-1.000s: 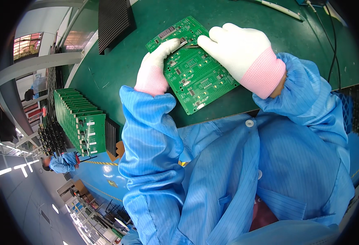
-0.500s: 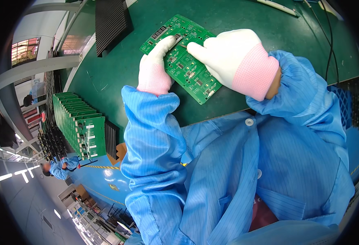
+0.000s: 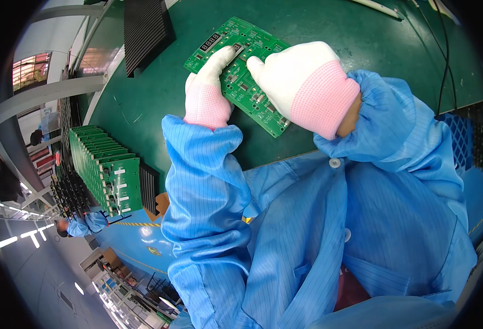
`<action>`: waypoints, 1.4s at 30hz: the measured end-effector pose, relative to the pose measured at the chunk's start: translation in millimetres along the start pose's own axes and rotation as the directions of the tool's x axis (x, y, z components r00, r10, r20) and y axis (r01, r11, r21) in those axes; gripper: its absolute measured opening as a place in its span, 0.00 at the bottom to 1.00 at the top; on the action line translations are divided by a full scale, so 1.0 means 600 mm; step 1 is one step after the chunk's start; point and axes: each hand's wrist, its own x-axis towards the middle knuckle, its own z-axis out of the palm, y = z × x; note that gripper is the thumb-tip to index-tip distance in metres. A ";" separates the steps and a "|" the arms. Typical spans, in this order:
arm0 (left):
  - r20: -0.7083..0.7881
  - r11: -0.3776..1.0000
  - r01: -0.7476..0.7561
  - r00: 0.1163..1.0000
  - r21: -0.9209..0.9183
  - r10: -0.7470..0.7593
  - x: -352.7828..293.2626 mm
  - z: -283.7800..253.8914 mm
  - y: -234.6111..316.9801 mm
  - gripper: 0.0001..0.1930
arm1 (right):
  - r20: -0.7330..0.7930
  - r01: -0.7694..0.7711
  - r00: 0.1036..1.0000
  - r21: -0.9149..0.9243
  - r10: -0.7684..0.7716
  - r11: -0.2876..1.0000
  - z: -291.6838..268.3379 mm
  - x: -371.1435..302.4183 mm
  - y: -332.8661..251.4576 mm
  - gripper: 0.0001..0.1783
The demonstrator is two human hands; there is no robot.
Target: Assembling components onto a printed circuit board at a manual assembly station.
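A green circuit board [image 3: 252, 90] with small mounted parts is tilted diagonally over the green table. Near its upper left end sits a dark digit display [image 3: 211, 43]. My left hand [image 3: 211, 71], in a white glove with a pink cuff, grips the board's left side, its thumb lying on top beside a second small display [image 3: 237, 48]. Gloved the same way, my right hand [image 3: 296, 77] is closed over the board's right part, its thumb pointing left toward the middle. Its curled fingers are hidden beneath the hand, so what they hold does not show.
At left, several green boards [image 3: 122, 183] stand upright in a row in a black ridged rack [image 3: 149, 186]. A black ridged block [image 3: 147, 35] lies at the table's far left. A white pen-like tool [image 3: 377, 8] and dark cables [image 3: 445, 60] are at far right. Another person [image 3: 85, 223] is in the background.
My right hand has moved a little left and toward me over the board. The board has shifted slightly left and away from me, while my left thumb keeps its place on it.
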 end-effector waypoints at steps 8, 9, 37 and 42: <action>-0.077 0.999 -0.021 0.997 -0.049 0.018 -0.009 0.014 0.005 0.16 | 0.061 -0.007 0.998 0.032 0.005 0.999 0.000 0.001 -0.003 0.13; -0.088 0.999 -0.016 0.996 -0.045 0.012 -0.009 0.015 0.006 0.16 | 0.072 -0.009 0.997 0.024 0.007 1.000 0.000 0.001 -0.003 0.13; 0.357 0.974 -0.211 0.919 0.088 0.167 -0.044 -0.030 0.011 0.21 | -0.164 -0.119 0.926 0.728 0.340 0.675 0.046 0.035 0.094 0.29; 0.404 0.969 -0.243 0.882 -0.051 0.243 -0.032 -0.017 -0.001 0.22 | -0.106 0.062 0.965 0.981 0.240 0.184 0.063 0.050 0.090 0.33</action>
